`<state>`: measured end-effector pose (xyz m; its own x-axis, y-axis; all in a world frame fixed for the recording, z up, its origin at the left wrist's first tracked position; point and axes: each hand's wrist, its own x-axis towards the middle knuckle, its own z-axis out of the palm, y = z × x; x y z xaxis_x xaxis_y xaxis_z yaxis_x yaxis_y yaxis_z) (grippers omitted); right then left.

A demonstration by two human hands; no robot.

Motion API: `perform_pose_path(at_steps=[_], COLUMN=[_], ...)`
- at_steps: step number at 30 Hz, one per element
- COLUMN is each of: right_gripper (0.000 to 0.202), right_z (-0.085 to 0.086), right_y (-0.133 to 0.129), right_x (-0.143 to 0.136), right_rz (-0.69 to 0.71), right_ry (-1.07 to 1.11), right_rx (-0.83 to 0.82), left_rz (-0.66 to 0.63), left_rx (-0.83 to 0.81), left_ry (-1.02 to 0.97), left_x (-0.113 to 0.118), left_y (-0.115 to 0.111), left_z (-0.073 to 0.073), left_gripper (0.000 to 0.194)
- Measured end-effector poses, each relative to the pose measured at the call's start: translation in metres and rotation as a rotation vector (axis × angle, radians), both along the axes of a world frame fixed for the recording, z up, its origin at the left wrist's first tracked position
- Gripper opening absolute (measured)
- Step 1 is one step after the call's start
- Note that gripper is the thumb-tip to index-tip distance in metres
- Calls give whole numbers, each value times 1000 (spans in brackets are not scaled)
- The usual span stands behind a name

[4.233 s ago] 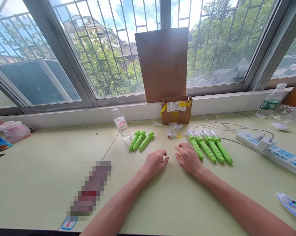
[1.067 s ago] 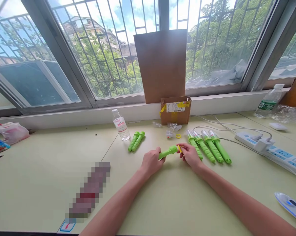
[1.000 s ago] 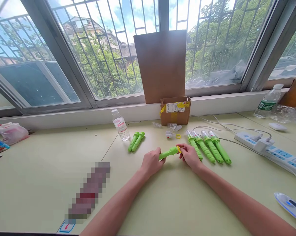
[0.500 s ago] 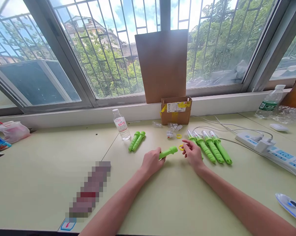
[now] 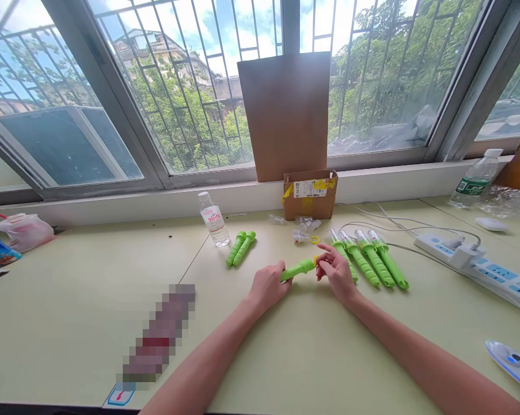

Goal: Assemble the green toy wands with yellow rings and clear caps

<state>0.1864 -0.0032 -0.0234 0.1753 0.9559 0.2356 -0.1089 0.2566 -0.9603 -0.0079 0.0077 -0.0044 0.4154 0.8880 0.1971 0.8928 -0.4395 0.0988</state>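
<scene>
My left hand (image 5: 268, 285) is wrapped round a green ribbed tube (image 5: 303, 268) that points to the right. At the tube's open end, my right hand (image 5: 335, 273) pinches a small yellow ring (image 5: 315, 261), which touches or nearly touches the tube. Just right of my right hand lie several green tubes with clear tops (image 5: 363, 265). Two more green tubes (image 5: 243, 249) rest side by side beyond my left hand. Clear plastic pieces (image 5: 305, 225) and another yellow ring (image 5: 314, 240) are in front of the small cardboard box.
A small cardboard box (image 5: 310, 204) stands by the window ledge. One water bottle (image 5: 215, 222) is at the back left of centre, another (image 5: 473, 184) at the far right. A power strip (image 5: 493, 271) with cables lies right. A pixelated object (image 5: 160, 334) is at lower left.
My right hand has moved slightly left, bringing the yellow ring up to the end of the green tube. My left hand keeps its hold and has shifted very little.
</scene>
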Motion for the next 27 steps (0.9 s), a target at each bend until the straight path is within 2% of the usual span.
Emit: perform_pose_path(at_steps=[6, 17, 27], right_gripper=[47, 49, 38], right_z=[-3, 3, 2], right_y=[2, 0, 3], right_x=[1, -1, 1], right_rz=[-14, -3, 1], right_ry=[-113, -110, -119], right_rx=[-3, -47, -80], left_rz=[-21, -67, -70], left_rx=[17, 5, 2], left_ry=[-5, -8, -34], left_x=[-1, 0, 0], left_y=[0, -1, -1], left_z=[-2, -1, -1], left_gripper=[12, 13, 15])
